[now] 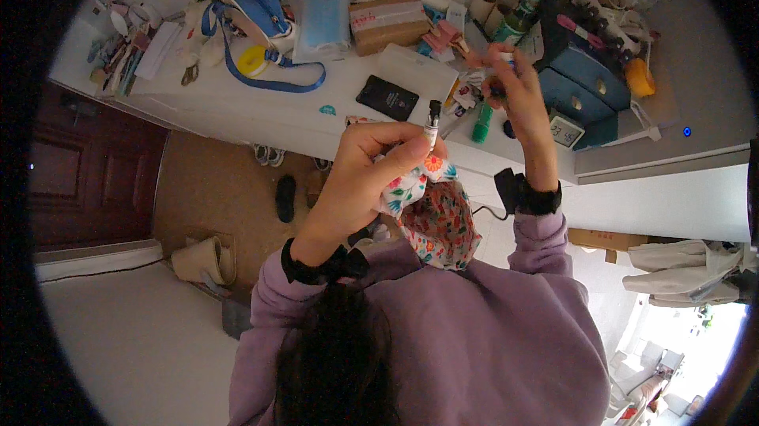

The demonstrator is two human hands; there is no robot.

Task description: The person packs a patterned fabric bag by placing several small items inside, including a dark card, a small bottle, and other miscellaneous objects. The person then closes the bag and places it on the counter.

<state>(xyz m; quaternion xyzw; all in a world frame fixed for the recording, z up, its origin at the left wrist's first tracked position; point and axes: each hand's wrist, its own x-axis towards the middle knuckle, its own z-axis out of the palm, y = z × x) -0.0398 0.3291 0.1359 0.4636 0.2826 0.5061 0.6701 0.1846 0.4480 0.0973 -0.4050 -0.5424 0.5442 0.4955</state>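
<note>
My left hand (367, 174) pinches a small glass vial (431, 129) with a black cap, held upright between thumb and fingers. The same hand grips a floral fabric pouch (439, 221), which hangs below it with its mouth open towards me. Over the cluttered right part of the white desk, my right hand (517, 79) is raised with bent fingers. A small white and blue item (506, 57) shows between those fingers, mostly covered by them. Just below the right hand lies a green tube (482, 123).
A black phone (388, 97) lies by a white case (418, 70). Behind them are a cardboard box (388, 22) and a blue packet (322, 21). A blue bag (255, 2) trails its strap at left. Dark drawers (584, 85) and a digital clock (565, 130) stand at right.
</note>
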